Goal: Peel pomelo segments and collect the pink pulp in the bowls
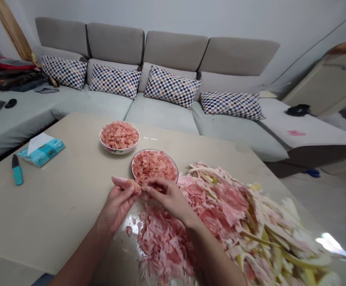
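Observation:
In front of me, my left hand [117,204] is closed around a pinkish pomelo segment [125,183], held between thumb and fingers. My right hand [167,198] pinches at the right end of that segment with thumb and fingertips; whatever lies in the pinch is too small to make out. Just beyond the hands is a dark-rimmed plate [176,171] of peeled pomelo pulp [153,165]. Pink membrane scraps [165,242] are heaped under and beside my right forearm.
A white bowl [117,151] full of pulp stands farther back. Thick pomelo rinds [280,238] pile up on the right of the table [56,206]. At left lie a tissue pack [46,151] and a knife [17,172] with a turquoise handle. A sofa [161,119] stands behind.

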`<action>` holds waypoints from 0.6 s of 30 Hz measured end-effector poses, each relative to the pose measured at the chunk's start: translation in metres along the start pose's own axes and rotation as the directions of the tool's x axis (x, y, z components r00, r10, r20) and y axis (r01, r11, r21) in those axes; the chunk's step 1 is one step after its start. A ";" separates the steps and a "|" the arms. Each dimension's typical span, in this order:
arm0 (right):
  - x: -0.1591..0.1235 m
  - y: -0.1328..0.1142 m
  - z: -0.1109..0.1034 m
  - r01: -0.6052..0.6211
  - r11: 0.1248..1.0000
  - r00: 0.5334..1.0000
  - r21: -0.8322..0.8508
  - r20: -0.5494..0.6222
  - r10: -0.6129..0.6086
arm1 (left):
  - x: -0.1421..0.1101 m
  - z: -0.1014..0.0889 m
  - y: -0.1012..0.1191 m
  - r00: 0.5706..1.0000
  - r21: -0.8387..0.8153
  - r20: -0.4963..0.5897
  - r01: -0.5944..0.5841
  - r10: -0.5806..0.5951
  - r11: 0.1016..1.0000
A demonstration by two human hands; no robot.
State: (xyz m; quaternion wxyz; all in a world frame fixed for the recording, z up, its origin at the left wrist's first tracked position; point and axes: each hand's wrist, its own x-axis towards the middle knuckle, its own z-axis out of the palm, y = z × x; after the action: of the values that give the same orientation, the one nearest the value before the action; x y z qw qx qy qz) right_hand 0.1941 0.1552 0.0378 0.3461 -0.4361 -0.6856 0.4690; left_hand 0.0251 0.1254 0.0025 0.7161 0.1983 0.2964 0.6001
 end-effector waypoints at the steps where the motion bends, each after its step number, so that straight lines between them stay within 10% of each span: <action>1: 0.000 0.001 0.000 0.002 1.000 1.000 -0.007 0.004 -0.002 | 0.000 0.000 0.000 1.000 0.000 -0.014 0.000 0.000 1.000; 18: 0.000 0.002 0.001 0.098 0.995 0.995 -0.018 -0.035 -0.098 | -0.002 0.000 -0.002 0.997 0.067 -0.061 0.051 -0.046 0.996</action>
State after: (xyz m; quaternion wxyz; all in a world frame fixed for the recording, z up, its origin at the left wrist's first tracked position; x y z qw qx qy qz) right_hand 0.1938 0.1555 0.0361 0.3777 -0.4130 -0.7035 0.4381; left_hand 0.0267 0.1228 0.0018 0.7141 0.1976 0.3426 0.5776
